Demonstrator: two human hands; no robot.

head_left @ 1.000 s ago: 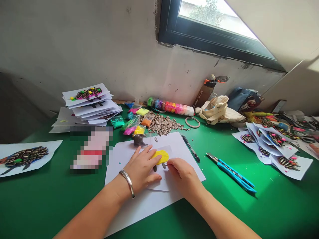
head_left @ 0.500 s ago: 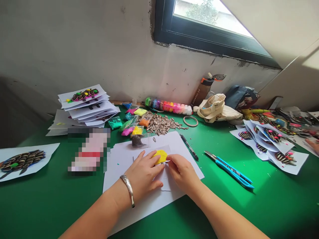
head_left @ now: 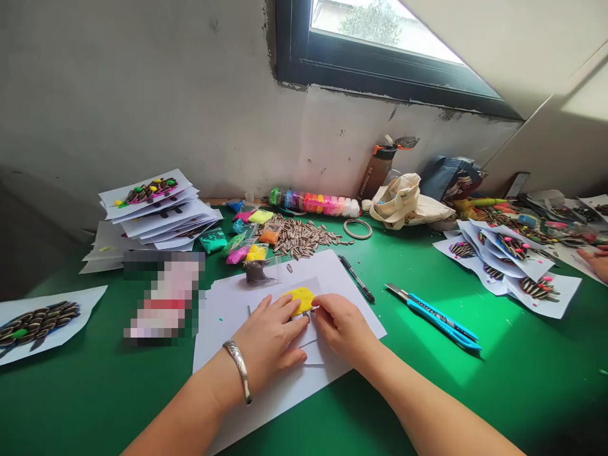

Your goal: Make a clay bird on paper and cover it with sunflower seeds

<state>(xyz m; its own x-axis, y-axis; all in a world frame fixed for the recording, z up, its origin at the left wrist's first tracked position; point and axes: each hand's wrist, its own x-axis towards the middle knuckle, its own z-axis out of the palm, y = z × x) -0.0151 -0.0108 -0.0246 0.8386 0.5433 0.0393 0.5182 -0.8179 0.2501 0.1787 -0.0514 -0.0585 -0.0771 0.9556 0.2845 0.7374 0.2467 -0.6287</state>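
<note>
Several bags (head_left: pixel 270 237) hold coloured clay (head_left: pixel 213 242) beside seeds (head_left: pixel 304 238); left hand (head_left: pixel 270 339) spread against a yellow disc (head_left: pixel 303 301), right hand (head_left: pixel 344 326) pinching at its edge, whatever it holds hidden.

Taking the cream cloth bag (head_left: pixel 403 201) as your landmark, you can read "BE YOUNGER" in pale capitals, running down the brown bottle (head_left: pixel 377 171) just behind it to your left. Well to the bag's left, the pink-and-red item (head_left: pixel 166 297) is pixelated, so you cannot read its surface.
</note>
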